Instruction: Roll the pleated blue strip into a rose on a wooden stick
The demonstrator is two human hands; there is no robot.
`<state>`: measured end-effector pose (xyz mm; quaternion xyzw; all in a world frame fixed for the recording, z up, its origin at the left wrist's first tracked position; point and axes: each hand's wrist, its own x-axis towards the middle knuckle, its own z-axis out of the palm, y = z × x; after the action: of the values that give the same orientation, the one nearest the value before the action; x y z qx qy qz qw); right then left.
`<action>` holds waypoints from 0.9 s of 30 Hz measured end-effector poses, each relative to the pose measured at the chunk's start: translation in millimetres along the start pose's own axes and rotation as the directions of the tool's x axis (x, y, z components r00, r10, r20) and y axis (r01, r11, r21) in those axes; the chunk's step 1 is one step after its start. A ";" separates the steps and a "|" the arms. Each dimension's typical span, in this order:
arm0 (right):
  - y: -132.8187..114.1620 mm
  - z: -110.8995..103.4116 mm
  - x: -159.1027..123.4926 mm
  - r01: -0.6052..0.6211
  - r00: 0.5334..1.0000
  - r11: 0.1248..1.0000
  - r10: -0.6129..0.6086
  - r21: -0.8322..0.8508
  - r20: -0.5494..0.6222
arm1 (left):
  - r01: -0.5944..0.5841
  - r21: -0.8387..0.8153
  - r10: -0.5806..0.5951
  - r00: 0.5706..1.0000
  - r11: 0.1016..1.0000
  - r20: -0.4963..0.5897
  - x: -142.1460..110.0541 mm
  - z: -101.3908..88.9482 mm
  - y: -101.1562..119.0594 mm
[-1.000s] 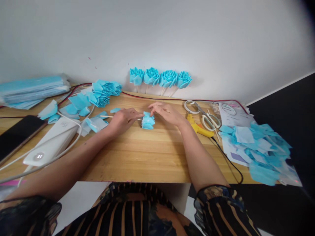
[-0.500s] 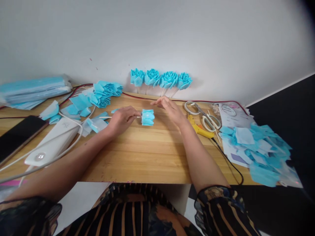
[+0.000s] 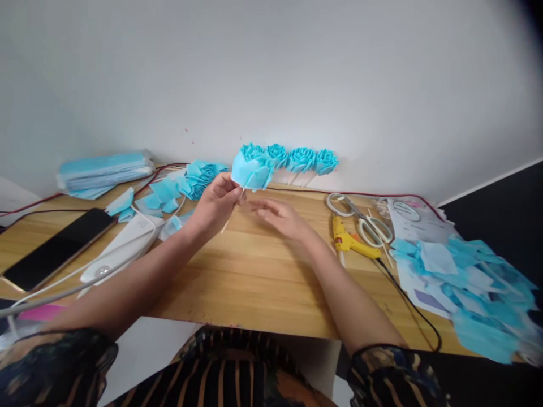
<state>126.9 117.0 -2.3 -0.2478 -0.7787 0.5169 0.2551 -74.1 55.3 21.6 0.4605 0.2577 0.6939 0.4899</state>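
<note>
My left hand [image 3: 216,204] is closed round a thin wooden stick and holds a blue paper flower [image 3: 251,169] up above the wooden table [image 3: 254,277]. The flower's head tilts up toward the wall. Just to its right, my right hand [image 3: 282,217] hovers low over the table with fingers stretched out and holds nothing. Behind the held flower, three finished blue flowers [image 3: 303,160] lean against the wall.
A yellow glue gun [image 3: 350,242] and white scissors [image 3: 360,217] lie right of my hands. Loose blue paper pieces [image 3: 466,277] cover the right end. At left are a phone [image 3: 55,247], a white power bank [image 3: 119,249] with cables, blue petals [image 3: 195,178] and a stack of blue masks [image 3: 104,169].
My left hand has lifted the flower off the table and turned it upright. My right hand let go and dropped toward the table. The view has shifted.
</note>
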 end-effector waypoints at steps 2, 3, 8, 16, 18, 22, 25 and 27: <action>-5.9 11.8 0.2 0.009 0.998 1.000 -0.010 0.008 0.057 | 0.054 -0.065 -0.054 0.999 0.996 0.009 1.8 8.2 0.2; -7.9 16.8 0.5 0.011 0.997 1.000 -0.012 0.003 0.075 | 0.076 -0.091 -0.075 0.997 0.993 0.015 2.1 11.4 -0.4; -8.6 32.8 3.4 0.038 0.998 0.996 -0.034 -0.078 0.047 | 0.113 -0.164 -0.112 0.994 0.980 0.016 0.4 17.7 -8.2; 2.9 39.5 4.5 0.086 0.981 0.964 -0.127 -0.253 -0.149 | 0.130 0.011 -0.130 0.991 0.991 0.008 -6.2 8.6 -14.4; 8.2 35.4 4.3 0.111 0.954 0.913 -0.210 -0.394 -0.216 | 0.114 0.122 -0.113 0.994 0.986 -0.010 -10.5 4.1 -16.5; 20.8 24.7 4.0 0.141 0.909 0.761 -0.353 -0.633 -0.222 | 0.088 0.355 -0.072 0.996 0.931 -0.059 -20.6 -6.1 -23.4; 26.8 19.6 3.0 0.134 0.891 0.675 -0.403 -0.726 -0.210 | 0.074 0.522 -0.021 0.994 0.849 -0.107 -26.0 -13.6 -29.6; 28.2 17.8 2.0 0.136 0.885 0.638 -0.422 -0.758 -0.197 | 0.068 0.565 0.003 0.992 0.822 -0.124 -28.0 -17.0 -32.1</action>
<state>117.2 115.9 -34.3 -0.2918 -0.8874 0.0653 0.3508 -72.4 43.7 -22.8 0.5387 0.4893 0.6033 0.3262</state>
